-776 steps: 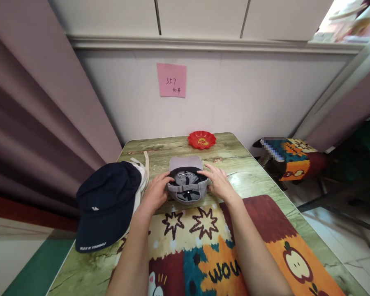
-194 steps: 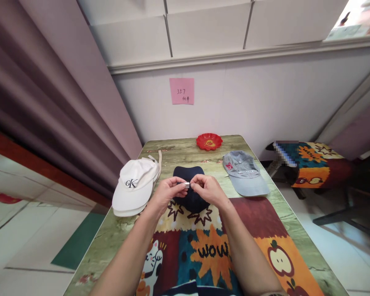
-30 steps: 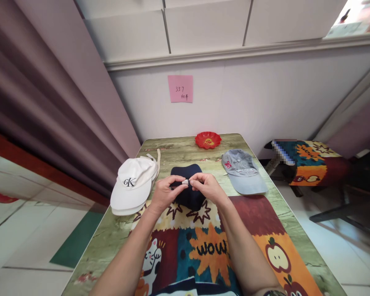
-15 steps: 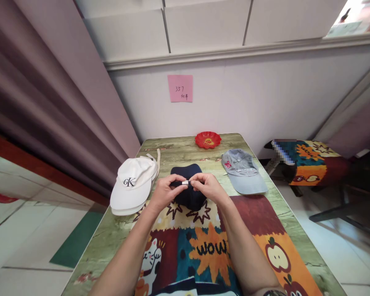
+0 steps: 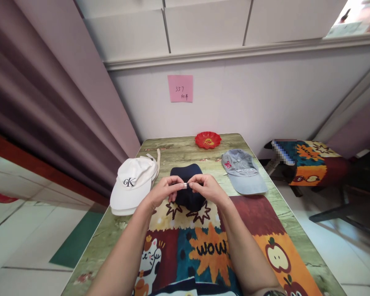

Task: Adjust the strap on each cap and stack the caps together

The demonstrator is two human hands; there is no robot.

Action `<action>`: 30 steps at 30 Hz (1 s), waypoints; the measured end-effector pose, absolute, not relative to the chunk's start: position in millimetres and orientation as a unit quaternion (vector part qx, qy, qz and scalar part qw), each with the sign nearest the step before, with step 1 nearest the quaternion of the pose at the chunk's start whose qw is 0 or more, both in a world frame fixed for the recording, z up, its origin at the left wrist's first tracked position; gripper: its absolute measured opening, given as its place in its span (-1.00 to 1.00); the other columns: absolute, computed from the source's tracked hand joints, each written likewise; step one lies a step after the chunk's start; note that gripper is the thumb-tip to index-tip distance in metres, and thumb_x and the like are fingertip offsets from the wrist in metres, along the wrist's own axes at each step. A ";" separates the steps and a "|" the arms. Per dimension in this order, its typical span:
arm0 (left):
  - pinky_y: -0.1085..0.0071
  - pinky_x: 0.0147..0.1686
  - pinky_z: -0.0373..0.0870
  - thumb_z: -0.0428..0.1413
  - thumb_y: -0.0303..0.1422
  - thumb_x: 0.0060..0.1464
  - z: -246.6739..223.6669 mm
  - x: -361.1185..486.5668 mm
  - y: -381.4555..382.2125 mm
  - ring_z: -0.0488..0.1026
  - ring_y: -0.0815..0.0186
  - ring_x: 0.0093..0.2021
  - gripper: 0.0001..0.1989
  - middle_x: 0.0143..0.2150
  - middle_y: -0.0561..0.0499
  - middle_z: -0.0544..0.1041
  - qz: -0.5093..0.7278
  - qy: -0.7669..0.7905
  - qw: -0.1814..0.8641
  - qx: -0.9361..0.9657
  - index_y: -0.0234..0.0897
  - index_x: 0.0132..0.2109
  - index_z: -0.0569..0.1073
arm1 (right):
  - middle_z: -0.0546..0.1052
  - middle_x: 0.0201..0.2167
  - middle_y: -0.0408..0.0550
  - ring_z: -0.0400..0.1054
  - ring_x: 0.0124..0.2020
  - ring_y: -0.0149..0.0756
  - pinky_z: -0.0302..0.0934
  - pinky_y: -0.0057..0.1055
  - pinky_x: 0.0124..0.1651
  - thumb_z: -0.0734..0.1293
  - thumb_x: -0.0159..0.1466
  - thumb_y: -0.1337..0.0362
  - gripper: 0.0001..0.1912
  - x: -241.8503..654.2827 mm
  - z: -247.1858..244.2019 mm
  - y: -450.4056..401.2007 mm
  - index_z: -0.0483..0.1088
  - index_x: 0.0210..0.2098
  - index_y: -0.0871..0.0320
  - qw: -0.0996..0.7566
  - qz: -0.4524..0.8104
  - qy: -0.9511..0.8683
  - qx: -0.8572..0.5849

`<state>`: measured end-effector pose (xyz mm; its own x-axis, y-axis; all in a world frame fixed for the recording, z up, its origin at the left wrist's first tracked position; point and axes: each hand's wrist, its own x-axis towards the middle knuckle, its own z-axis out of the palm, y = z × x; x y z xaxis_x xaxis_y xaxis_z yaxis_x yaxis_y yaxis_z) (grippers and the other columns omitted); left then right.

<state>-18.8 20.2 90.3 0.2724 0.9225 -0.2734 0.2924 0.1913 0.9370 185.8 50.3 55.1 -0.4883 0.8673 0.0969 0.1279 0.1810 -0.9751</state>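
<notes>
Left hand [image 5: 163, 191] is pinching the small silver buckle [image 5: 185, 186] between thumb and fingertips, grip nearly closed. Right hand [image 5: 208, 189] is pinching the navy cap [image 5: 190, 200] just beside the buckle, grip equally tight; exact bit of strap is hiding under the fingertips. Cap is sitting mid-bench [image 5: 172, 144], brim facing away, crown overlapping the far edge of the patterned mat [image 5: 259, 213]. White cap [image 5: 132, 181] is lying left, grey cap [image 5: 243, 172] right, red dish [image 5: 208, 140] standing behind.
</notes>
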 end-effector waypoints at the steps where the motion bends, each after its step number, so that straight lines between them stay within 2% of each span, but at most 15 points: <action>1: 0.56 -0.67 0.14 0.23 -0.12 0.06 89.8 -19.3 20.2 0.28 0.47 -0.67 -0.70 -0.62 0.17 0.32 0.288 0.530 0.570 0.558 -0.30 -0.27 0.48 | 0.54 -0.51 -0.13 0.39 -0.45 -0.35 0.26 -0.44 -0.30 0.33 0.24 0.17 -0.78 186.4 55.5 50.5 0.56 -0.31 0.17 0.351 0.533 -0.680 -0.360; 4: 0.55 -0.66 0.10 0.25 -0.15 0.04 87.7 -23.6 20.5 0.25 0.49 -0.67 -0.72 -0.62 0.18 0.31 0.297 0.519 0.600 0.531 -0.30 -0.30 0.46 | 0.59 -0.37 -0.06 0.44 -0.37 -0.32 0.30 -0.42 -0.26 0.26 0.31 0.07 -0.66 191.0 56.4 52.4 0.56 -0.27 0.17 0.363 0.559 -0.660 -0.347; 6: 0.56 -0.65 0.07 0.26 -0.17 0.04 85.8 -28.5 21.1 0.23 0.50 -0.67 -0.73 -0.63 0.18 0.30 0.303 0.510 0.614 0.521 -0.30 -0.30 0.46 | 0.62 -0.26 -0.01 0.48 -0.26 -0.27 0.32 -0.38 -0.15 0.20 0.36 0.02 -0.58 195.8 56.6 54.5 0.57 -0.25 0.18 0.378 0.556 -0.654 -0.347; 9: 0.56 -0.64 0.05 0.27 -0.19 0.02 83.2 -36.8 22.5 0.20 0.52 -0.67 -0.74 -0.64 0.18 0.30 0.314 0.509 0.620 0.507 -0.30 -0.30 0.47 | 0.63 -0.26 0.00 0.49 -0.18 -0.23 0.28 -0.33 -0.01 0.13 0.40 -0.03 -0.49 203.5 56.2 57.4 0.58 -0.26 0.17 0.377 0.541 -0.669 -0.344; 11: 0.56 -0.63 0.05 0.29 -0.20 -0.01 82.4 -42.1 23.4 0.20 0.52 -0.67 -0.74 -0.63 0.17 0.31 0.320 0.516 0.621 0.496 -0.30 -0.28 0.48 | 0.63 -0.27 -0.02 0.48 -0.18 -0.23 0.25 -0.33 0.00 0.10 0.41 -0.04 -0.45 207.7 55.7 58.8 0.58 -0.28 0.17 0.361 0.535 -0.682 -0.345; 13: 0.56 -0.63 0.06 0.30 -0.21 -0.02 82.7 -46.3 24.0 0.21 0.52 -0.66 -0.73 -0.63 0.16 0.32 0.325 0.518 0.621 0.490 -0.30 -0.27 0.50 | 0.62 -0.31 -0.06 0.46 -0.22 -0.24 0.24 -0.36 -0.08 0.13 0.39 -0.04 -0.48 210.7 54.8 59.7 0.57 -0.31 0.16 0.339 0.518 -0.703 -0.351; 18: 0.55 -0.61 0.09 0.29 -0.21 -0.01 84.8 -48.8 23.5 0.21 0.50 -0.65 -0.74 -0.62 0.15 0.32 0.324 0.514 0.614 0.503 -0.31 -0.27 0.50 | 0.53 -0.43 -0.15 0.33 -0.38 -0.35 0.14 -0.45 -0.30 0.32 0.28 0.05 -0.69 210.8 51.3 61.1 0.52 -0.34 0.17 0.307 0.504 -0.731 -0.342; 30: 0.53 -0.60 0.07 0.27 -0.19 0.00 86.4 -39.9 21.2 0.24 0.48 -0.65 -0.74 -0.62 0.14 0.35 0.298 0.510 0.610 0.527 -0.31 -0.27 0.52 | 0.54 -0.47 -0.14 0.33 -0.43 -0.37 0.17 -0.44 -0.30 0.37 0.21 0.15 -0.78 192.5 46.0 57.7 0.55 -0.36 0.19 0.313 0.534 -0.714 -0.327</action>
<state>-39.9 21.2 86.4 0.3015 0.9020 -0.3090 0.1745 0.2664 0.9479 192.5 57.7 46.0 -0.5913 0.8005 0.0980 0.1327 0.2165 -0.9672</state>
